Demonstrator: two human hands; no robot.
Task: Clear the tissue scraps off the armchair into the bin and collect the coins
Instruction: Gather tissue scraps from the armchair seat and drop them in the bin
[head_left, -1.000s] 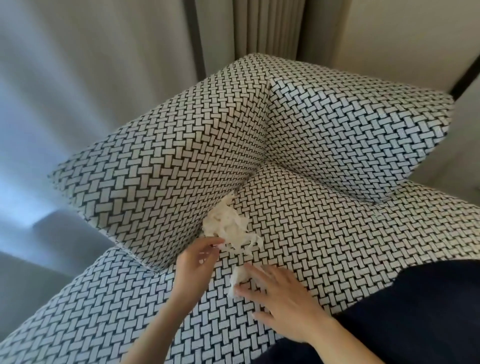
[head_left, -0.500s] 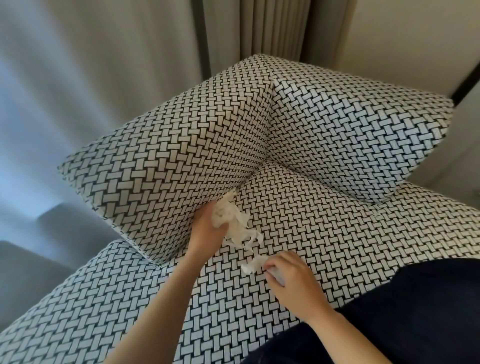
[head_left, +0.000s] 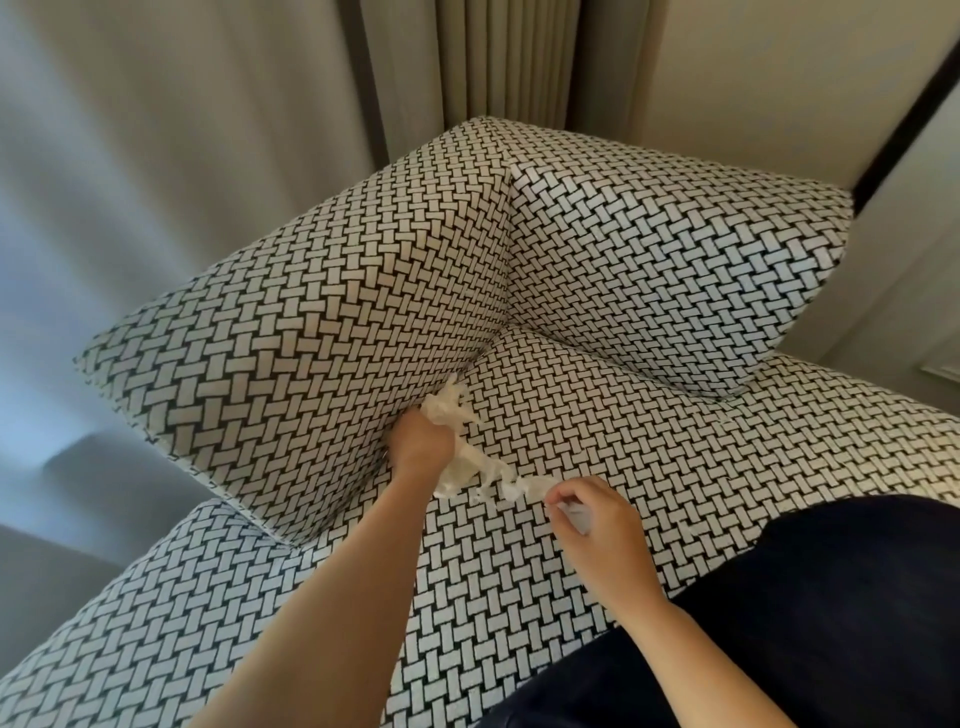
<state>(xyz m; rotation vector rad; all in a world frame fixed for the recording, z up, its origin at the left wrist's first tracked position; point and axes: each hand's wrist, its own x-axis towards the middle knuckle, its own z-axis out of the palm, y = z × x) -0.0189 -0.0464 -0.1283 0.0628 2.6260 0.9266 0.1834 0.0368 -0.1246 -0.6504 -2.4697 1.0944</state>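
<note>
hands both full: left hand (head_left: 421, 447) is balled round the tissue wad (head_left: 465, 467) at the seat crease of the armchair (head_left: 675, 467), and right hand (head_left: 597, 525) pinches a smaller scrap (head_left: 579, 517). looks like the gathering step. next move needs the bin, which is out of view. no coins visible.

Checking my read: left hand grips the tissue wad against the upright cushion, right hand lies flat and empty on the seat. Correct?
Not quite: in the head view the right hand is not flat and empty; it is curled, pinching a tissue scrap. The left hand does grip the tissue wad against the upright cushion.
</note>
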